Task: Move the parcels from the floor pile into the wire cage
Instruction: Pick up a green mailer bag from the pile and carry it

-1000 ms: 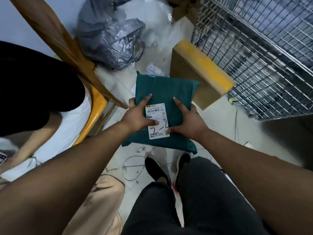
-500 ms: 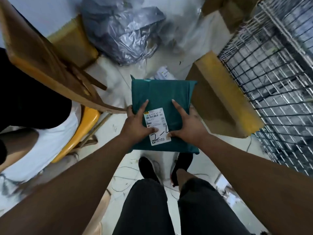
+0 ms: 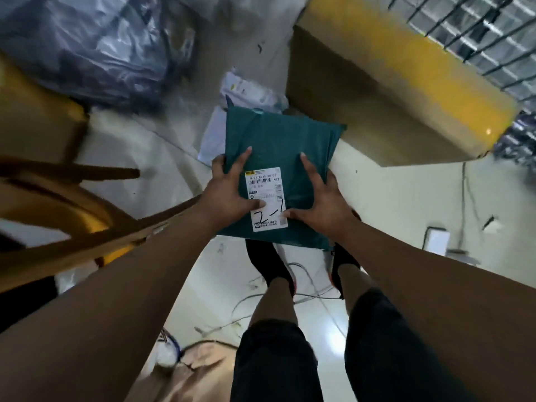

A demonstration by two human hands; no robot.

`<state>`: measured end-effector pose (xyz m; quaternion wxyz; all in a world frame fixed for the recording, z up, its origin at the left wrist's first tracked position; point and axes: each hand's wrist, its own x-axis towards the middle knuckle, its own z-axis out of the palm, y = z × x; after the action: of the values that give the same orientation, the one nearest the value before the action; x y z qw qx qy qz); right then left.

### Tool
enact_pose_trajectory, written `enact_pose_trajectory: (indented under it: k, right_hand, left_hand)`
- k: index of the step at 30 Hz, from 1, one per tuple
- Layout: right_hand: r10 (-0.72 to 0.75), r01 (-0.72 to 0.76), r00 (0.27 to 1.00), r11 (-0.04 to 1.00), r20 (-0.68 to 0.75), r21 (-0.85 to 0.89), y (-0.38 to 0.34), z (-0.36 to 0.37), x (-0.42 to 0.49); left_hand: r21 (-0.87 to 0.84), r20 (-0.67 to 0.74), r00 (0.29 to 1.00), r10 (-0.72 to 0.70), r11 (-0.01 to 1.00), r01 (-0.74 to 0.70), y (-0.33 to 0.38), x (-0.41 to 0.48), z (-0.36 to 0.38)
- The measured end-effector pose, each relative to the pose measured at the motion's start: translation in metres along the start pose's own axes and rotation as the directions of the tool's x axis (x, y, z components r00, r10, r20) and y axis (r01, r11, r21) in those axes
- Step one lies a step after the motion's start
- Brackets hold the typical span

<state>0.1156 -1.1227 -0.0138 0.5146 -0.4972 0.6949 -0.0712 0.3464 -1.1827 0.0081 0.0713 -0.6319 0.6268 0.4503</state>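
Green parcel (image 3: pixel 278 146) is held off the floor, just left of the cardboard box (image 3: pixel 377 97), its far corner overlapping the box's near edge. Left hand (image 3: pixel 229 195) and right hand (image 3: pixel 322 204) grip its side edges. Thumbs press the white label (image 3: pixel 265 187), index fingers lie straight on top, other fingers curl under. Wire cage (image 3: pixel 478 30) stands just behind the box.

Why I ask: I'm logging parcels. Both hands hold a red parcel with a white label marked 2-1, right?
Not quite: the head view shows the parcel is dark green, not red. The left hand and right hand do hold it, and its white label reads 2-1.
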Motion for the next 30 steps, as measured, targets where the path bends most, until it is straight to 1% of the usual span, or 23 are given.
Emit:
enact_pose_trajectory:
  k: [3,5,11,16,19,21,24,27,30]
  right_hand:
    - [0.079,-0.075,0.996,0.995,-0.052,0.071,0.039,0.021,0.024]
    - [0.117,-0.106,0.990,0.987,-0.083,0.120,0.067,0.035,0.042]
    - [0.152,-0.128,0.979,0.977,-0.133,0.173,0.145,0.056,0.100]
    - [0.174,-0.138,0.969,0.969,-0.172,0.207,0.179,0.066,0.148]
    - [0.160,-0.112,0.972,0.959,-0.172,0.262,0.186,0.068,0.175]
    - [0.165,-0.121,0.976,0.952,-0.141,0.281,0.188,0.066,0.187]
    - [0.163,-0.144,0.984,0.965,-0.070,0.219,0.181,0.055,0.187]
    - [0.138,-0.122,0.986,0.980,-0.097,0.158,0.159,0.035,0.174]
    - [0.133,-0.119,0.984,0.986,-0.121,0.116,0.130,0.005,0.146]
  left_hand:
    - [0.013,0.067,0.997,0.043,0.999,-0.044,-0.010,0.050,0.028]
    - [0.020,0.086,0.993,0.076,0.997,-0.078,-0.015,0.082,0.051]
    - [0.074,0.110,0.985,0.130,0.988,-0.138,-0.024,0.165,0.116]
    - [0.074,0.127,0.978,0.166,0.982,-0.176,-0.027,0.227,0.142]
    - [0.067,0.096,0.978,0.183,0.980,-0.189,-0.031,0.257,0.146]
    - [0.068,0.093,0.975,0.202,0.976,-0.209,-0.029,0.267,0.146]
    - [0.143,0.056,0.971,0.231,0.961,-0.237,-0.012,0.265,0.144]
    - [0.182,0.042,0.968,0.246,0.951,-0.250,0.018,0.245,0.139]
    - [0.226,0.100,0.944,0.314,0.917,-0.329,0.056,0.212,0.124]
